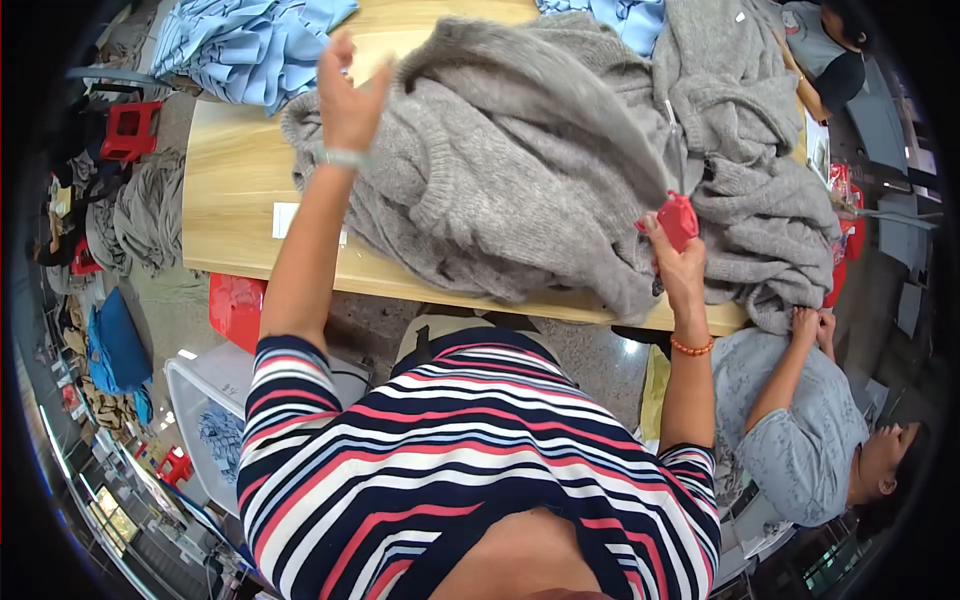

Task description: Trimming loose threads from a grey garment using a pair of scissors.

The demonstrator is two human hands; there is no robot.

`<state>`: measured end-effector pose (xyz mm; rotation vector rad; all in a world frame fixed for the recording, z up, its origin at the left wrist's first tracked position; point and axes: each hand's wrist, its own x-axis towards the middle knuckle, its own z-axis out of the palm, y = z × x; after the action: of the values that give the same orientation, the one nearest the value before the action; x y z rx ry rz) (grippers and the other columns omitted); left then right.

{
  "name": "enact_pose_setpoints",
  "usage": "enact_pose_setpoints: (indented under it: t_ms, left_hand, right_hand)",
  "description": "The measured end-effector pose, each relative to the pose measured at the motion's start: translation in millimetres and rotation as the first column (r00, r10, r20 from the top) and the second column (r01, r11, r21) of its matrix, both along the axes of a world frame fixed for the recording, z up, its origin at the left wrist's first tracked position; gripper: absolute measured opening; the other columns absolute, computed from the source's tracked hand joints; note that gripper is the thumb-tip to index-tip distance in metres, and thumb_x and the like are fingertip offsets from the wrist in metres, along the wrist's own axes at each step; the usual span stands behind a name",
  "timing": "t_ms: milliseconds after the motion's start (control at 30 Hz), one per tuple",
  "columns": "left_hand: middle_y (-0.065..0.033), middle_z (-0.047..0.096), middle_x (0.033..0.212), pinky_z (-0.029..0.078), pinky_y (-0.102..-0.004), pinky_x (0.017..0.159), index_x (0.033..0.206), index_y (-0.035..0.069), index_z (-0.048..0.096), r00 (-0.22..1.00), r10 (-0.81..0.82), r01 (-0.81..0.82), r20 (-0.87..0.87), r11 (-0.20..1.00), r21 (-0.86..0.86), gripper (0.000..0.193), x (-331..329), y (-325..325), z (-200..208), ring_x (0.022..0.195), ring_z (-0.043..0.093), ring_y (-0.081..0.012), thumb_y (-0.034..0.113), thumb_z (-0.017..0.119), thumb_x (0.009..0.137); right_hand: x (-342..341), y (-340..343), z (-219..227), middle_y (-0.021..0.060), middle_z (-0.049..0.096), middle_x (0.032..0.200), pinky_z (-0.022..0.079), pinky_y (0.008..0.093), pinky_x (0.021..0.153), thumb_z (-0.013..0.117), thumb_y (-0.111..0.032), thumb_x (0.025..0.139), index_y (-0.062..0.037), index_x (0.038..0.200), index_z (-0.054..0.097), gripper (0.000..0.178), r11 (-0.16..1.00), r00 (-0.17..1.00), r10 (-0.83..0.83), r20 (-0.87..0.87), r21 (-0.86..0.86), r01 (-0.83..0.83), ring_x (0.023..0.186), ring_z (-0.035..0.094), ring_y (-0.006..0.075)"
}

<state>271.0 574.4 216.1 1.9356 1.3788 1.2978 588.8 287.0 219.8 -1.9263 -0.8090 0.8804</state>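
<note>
Across the wood-grain table (225, 190) lies a grey knitted sweater (520, 190); the left hand (350, 110), blurred, spreads its fingers near one end, while the right hand (680, 268) grips a red-wrapped metal tool (677, 222).

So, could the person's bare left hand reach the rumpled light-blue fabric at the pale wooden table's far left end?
Probably yes: the left hand looks open and empty, raised beside the light-blue fabric, with nothing visible between them.

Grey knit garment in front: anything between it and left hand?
Nothing visible blocks the left hand from the grey knit garment; the red object is in the right hand, at the garment's right side.
</note>
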Motion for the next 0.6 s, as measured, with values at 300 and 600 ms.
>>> enact_pose_setpoints:
  t_ms: [300, 600]
  left_hand:
    - [-0.0111, 0.054, 0.11, 0.039, -0.0361, 0.095, 0.117, 0.002, 0.056, 0.881, -0.458, 0.386, -0.118, 0.84, -0.381, 0.049, -33, -178, -61, 0.107, 0.048, -0.0244, 0.021, 0.075, 0.076]
    - [-0.0029, 0.067, 0.086, 0.05, -0.0229, 0.071, 0.102, -0.001, 0.066, 0.7, -0.26, 0.638, 0.665, 0.645, -0.42, 0.022, 64, -91, 45, 0.078, 0.061, -0.0078, 0.013, 0.069, 0.086]
  right_hand:
    - [-8, -33, 3, 0.0115, 0.06, 0.074, 0.045, 0.027, 0.067, 0.067, -0.019, 0.088, -0.0002, 0.102, 0.065, 0.023, 0.984, 0.974, 0.169, 0.151, -0.086, -0.157, 0.071, 0.052, 0.0108]
    - [3, -28, 37, 0.0077, 0.07, 0.091, 0.049, 0.0287, 0.076, 0.064, -0.017, 0.09, -0.0015, 0.105, 0.067, 0.022, 0.992, 0.97, 0.124, 0.209, -0.056, -0.114, 0.085, 0.064, 0.0127]
